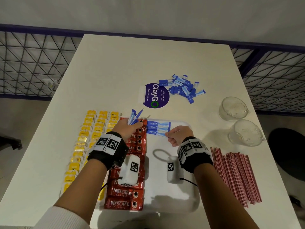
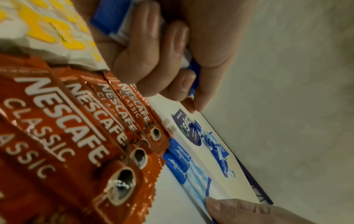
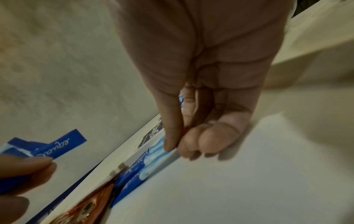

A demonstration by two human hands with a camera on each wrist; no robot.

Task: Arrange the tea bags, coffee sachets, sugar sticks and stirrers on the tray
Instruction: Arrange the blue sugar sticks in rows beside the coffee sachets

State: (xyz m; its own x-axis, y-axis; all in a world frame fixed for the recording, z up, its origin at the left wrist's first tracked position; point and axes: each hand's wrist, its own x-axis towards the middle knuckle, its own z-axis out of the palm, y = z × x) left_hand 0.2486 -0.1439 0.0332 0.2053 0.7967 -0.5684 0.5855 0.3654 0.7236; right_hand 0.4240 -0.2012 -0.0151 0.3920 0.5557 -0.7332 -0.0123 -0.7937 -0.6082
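While the left hand (image 1: 130, 128) clutches a bundle of blue Equal sugar sticks (image 1: 135, 117) above the far end of the Nescafé row, the right hand (image 1: 177, 135) pinches the pale end of the nearest laid sugar stick (image 1: 157, 132) between thumb and fingertips, setting it onto the white tray (image 1: 184, 204). The sugar-stick step appears to be in hand: three sticks lie side by side at the tray's far edge, just beside the red Nescafé Classic sachets (image 1: 127, 194), which run in an overlapping column down the tray's left part. Yellow tea bags (image 1: 92, 129) form columns left of them.

Each laid stick has its long axis running left to right, dark blue printed end toward the coffee, light end toward the right hand. The bundle in the left fist points up and away.

Next, judging by the layout, another stick should be drawn from the bundle and laid parallel, nearer than the third, ends aligned. A loose pile of sugar sticks (image 1: 183, 88) and the red stirrers (image 1: 236, 177) wait on the table (image 1: 115, 63).
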